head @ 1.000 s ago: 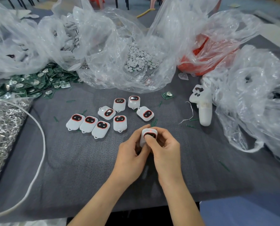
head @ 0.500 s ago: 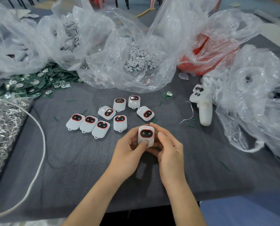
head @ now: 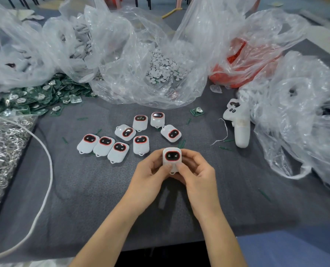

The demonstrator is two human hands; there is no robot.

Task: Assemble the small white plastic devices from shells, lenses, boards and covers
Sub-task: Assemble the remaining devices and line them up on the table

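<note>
The left hand (head: 150,176) and the right hand (head: 196,177) together grip one white device (head: 172,157) by its sides, thumbs on its lower front and its red-rimmed dark window facing up. Just beyond the device, eight finished devices (head: 129,139) lie on the desk (head: 83,189). Farther beyond it clear bags (head: 133,54) crowd the desk, with green boards (head: 39,95) to their left. A white controller (head: 240,126) lies to the device's right.

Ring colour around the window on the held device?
Red, around a dark window on the white device; clearest in the head view.
</note>
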